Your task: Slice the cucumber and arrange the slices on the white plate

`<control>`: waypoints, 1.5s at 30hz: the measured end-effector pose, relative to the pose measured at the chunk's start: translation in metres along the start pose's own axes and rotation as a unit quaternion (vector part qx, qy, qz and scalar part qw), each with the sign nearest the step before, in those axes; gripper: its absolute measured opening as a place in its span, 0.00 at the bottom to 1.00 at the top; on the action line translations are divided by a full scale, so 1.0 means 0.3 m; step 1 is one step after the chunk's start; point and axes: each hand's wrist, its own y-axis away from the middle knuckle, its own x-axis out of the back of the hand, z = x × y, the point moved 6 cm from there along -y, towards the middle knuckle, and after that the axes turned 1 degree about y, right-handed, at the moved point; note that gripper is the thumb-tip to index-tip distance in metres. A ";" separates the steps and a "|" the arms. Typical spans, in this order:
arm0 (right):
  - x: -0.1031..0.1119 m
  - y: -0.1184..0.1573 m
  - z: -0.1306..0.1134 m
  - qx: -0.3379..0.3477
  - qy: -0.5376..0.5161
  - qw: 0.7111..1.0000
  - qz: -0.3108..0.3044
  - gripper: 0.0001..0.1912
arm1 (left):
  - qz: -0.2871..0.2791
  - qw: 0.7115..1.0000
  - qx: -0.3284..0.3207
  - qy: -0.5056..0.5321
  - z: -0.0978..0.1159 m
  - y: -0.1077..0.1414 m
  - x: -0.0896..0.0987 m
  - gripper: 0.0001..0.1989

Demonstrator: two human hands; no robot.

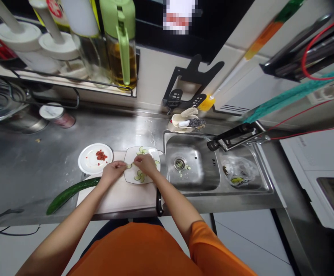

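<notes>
Over a white squarish plate (129, 177), my left hand (113, 172) pinches a thin cucumber slice (129, 166) at the plate's left side. My right hand (146, 165) is above the plate's middle, fingertips pressed together close to that slice; what they hold, if anything, is hidden. Curved green-edged cucumber slices (139, 176) lie in clusters on the plate, partly covered by my right hand. The plate rests on a pale cutting board (126, 199). A long green cucumber (66, 196) lies left of the board, its far end by my left forearm.
A black-handled knife (159, 203) lies at the board's right edge. Behind my left hand is a round white plate (83, 161) with small red pieces (100, 155). To the right is a steel sink (195, 178) with scraps and a plastic bag (241, 170). Bottles stand on a rack (106, 90).
</notes>
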 end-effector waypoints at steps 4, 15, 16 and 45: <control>-0.019 -0.025 -0.027 -0.001 0.109 0.994 -0.018 0.06 | 0.043 0.990 -0.035 -0.128 0.021 0.000 0.008 0.11; -0.060 -0.036 -0.040 0.060 0.209 0.976 -0.004 0.10 | 0.068 0.971 -0.079 -0.215 0.046 -0.005 0.006 0.10; -0.063 -0.035 -0.042 0.065 0.215 0.974 -0.002 0.11 | 0.068 0.971 -0.079 -0.217 0.046 -0.005 0.006 0.09; -0.102 0.082 -0.026 0.207 0.317 0.924 0.055 0.13 | 0.075 0.966 -0.121 -0.216 0.036 -0.007 0.008 0.08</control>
